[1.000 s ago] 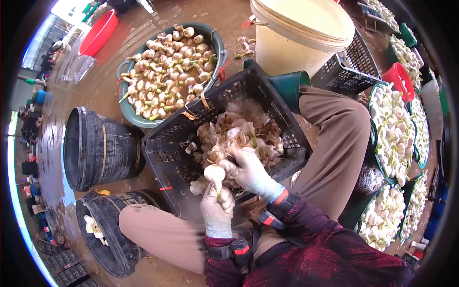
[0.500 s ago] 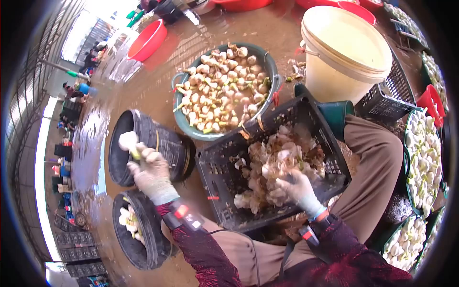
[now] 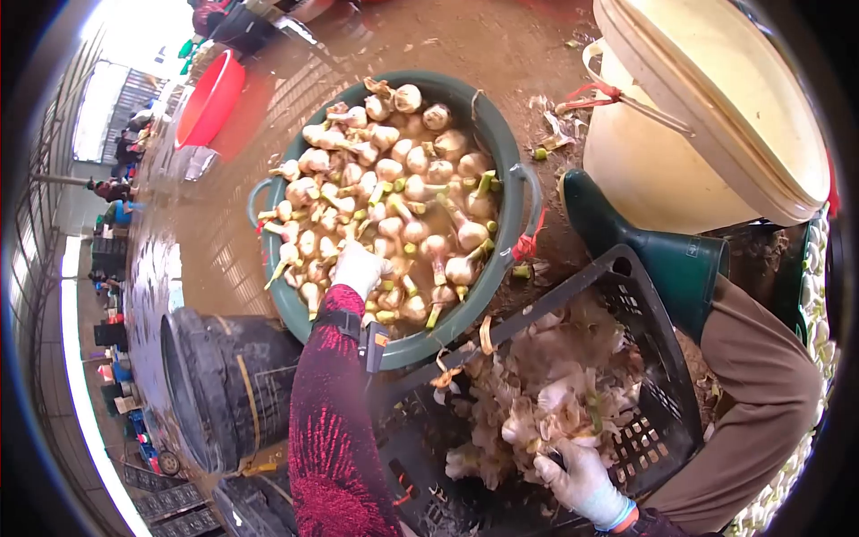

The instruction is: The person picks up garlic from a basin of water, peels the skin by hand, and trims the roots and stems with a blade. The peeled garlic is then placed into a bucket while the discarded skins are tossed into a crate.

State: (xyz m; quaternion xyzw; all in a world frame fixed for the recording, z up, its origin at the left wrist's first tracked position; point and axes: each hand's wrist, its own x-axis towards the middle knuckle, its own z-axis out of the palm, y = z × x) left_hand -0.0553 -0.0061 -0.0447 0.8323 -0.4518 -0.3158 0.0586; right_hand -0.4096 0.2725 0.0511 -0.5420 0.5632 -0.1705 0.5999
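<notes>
My left hand (image 3: 360, 270), in a whitish glove, reaches into a green tub (image 3: 513, 201) among garlic bulbs (image 3: 389, 170) lying in brownish water. Its fingers point down at the bulbs, hidden by the back of the hand. My right hand (image 3: 583, 485), also gloved, is curled low over a black slatted crate (image 3: 658, 358). A small dark bit shows between its thumb and fingers, but I cannot tell what it is. Papery garlic skins (image 3: 555, 376) are heaped in the crate just beyond that hand.
A black bucket (image 3: 259, 385) lies on its side left of the crate. A large cream bucket (image 3: 662, 152) stands at the right, beside a green boot (image 3: 653, 255). A red basin (image 3: 212, 98) sits farther back on the wet floor (image 3: 215, 215). Peeled garlic fills the right edge.
My left hand has left the black bucket, where it held a trimmed garlic bulb, and moved forward into the tub; that bulb is out of it. My right hand stays over the crate. The view has shifted.
</notes>
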